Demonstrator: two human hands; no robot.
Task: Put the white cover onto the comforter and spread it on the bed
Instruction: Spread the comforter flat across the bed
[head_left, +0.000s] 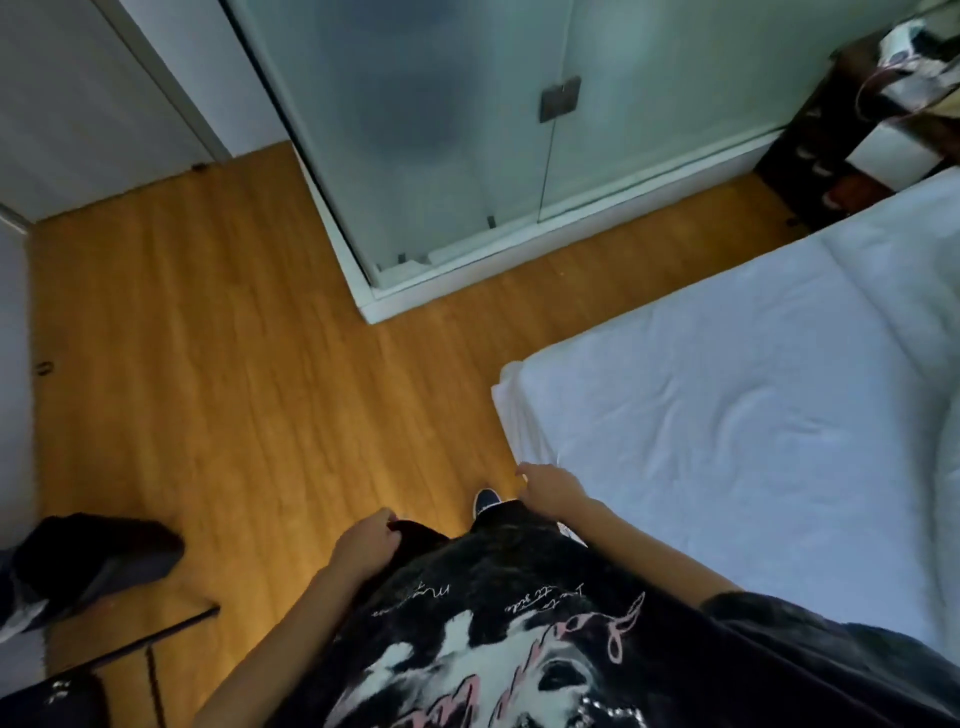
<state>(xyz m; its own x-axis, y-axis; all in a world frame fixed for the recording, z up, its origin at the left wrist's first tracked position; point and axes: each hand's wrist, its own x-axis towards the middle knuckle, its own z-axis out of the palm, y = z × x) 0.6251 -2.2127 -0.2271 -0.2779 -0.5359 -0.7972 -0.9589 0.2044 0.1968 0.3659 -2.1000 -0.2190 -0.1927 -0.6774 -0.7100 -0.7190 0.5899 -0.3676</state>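
A bed (727, 395) with a white sheet fills the right side, its near corner at centre. A raised white fold, perhaps the comforter (950, 467), shows at the far right edge; I cannot tell whether it has a cover. My left hand (366, 543) hangs by my hip with the fingers curled against my dark trousers. My right hand (550, 491) hangs beside the bed's near corner, fingers loosely apart, holding nothing.
A frosted glass enclosure (441, 156) on a white base stands ahead. Wooden floor (208, 364) lies between it and me. Dark clothing on a chair or rack (88, 561) is at the lower left. A dark cluttered shelf (831, 145) stands at the upper right.
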